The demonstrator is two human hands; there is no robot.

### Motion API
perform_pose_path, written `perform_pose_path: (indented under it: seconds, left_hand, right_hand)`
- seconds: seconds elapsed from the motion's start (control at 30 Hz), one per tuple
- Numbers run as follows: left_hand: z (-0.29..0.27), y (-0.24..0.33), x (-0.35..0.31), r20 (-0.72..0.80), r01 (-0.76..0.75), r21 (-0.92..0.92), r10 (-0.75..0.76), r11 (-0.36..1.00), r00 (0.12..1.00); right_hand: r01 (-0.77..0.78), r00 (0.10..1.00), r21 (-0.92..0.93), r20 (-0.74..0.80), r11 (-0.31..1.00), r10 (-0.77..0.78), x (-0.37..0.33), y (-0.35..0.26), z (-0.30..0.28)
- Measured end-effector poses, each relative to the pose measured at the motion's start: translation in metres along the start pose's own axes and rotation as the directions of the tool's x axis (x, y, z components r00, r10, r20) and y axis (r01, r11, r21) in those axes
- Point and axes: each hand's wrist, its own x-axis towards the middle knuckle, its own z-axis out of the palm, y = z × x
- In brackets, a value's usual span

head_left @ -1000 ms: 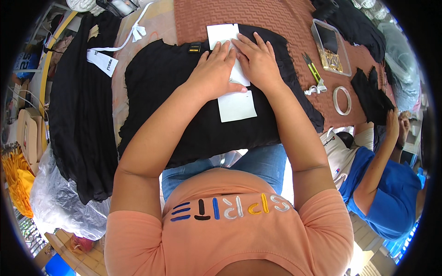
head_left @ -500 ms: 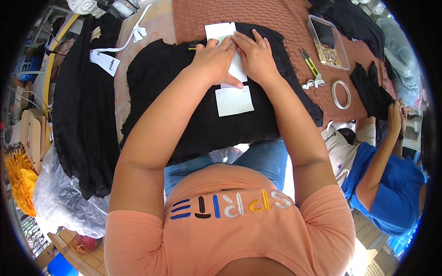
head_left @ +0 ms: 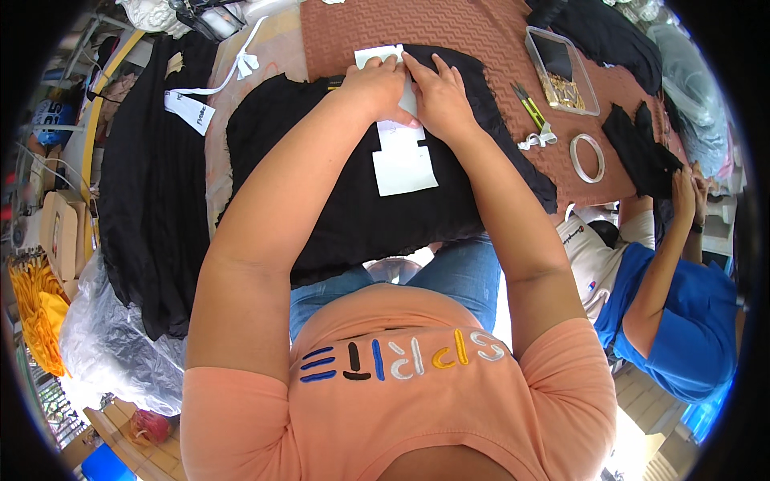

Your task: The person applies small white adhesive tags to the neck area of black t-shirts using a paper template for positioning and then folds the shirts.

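While we bend over one black fabric piece (head_left: pixel 401 216), our two hands rest together near its far edge. Our left hand (head_left: pixel 377 88) has its fingers bent and held close, with the thumb reaching out toward us; our right hand (head_left: pixel 441 96) lies flatter, its fingers stretched forward and slightly spread. We see no pinch in either hand.

White paper (head_left: pixel 405 170), notched at the sides, lies on the fabric in a strip. It runs beneath our left fingertips and thumb and along our right index finger; its far end shows just past the fingertips, and its squarish near end lies bare on our side of both hands. Whether it is one piece under the fingers, we cannot tell.

Partly hidden by our left hand is one small black-and-yellow item (head_left: pixel 336 81). To our right, on one brown patterned cloth (head_left: pixel 449 20), we count one pair of green-handled snips (head_left: pixel 529 106), one pale ring (head_left: pixel 574 157) and one clear box (head_left: pixel 589 80) with gold-coloured bits inside. Beyond these lie two black cloths, one bunched (head_left: pixel 605 44) and one (head_left: pixel 638 152) at the hands of one co-worker (head_left: pixel 682 329) in blue. To our left hangs one long black cloth (head_left: pixel 152 200) with one white tag (head_left: pixel 191 112).
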Motion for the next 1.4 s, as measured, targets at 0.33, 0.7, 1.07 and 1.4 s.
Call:
perform_pose_path:
  seconds: [0.33,0.7,1.07,1.4]
  left_hand:
    - [-0.013,-0.002,0.015,0.228,-0.053,-0.043,0.062,0.998,0.972]
    - [-0.006,0.000,0.018,0.253,-0.049,0.030,0.040,0.998,0.967]
    - [0.017,-0.009,0.037,0.181,-0.066,0.112,0.045,0.992,0.983]
    - [-0.006,-0.011,0.025,0.325,-0.124,0.002,0.116,0.992,0.939]
  right_hand:
    - [0.123,0.983,0.068,-0.142,0.990,-0.112,0.002,0.007,-0.013]
    - [0.147,0.984,0.253,0.057,0.956,-0.167,-0.111,-0.039,-0.096]
    - [0.262,0.964,0.203,-0.094,0.944,-0.247,-0.112,-0.035,-0.070]
    - [0.322,0.944,0.148,-0.128,0.935,-0.304,-0.108,-0.036,-0.076]
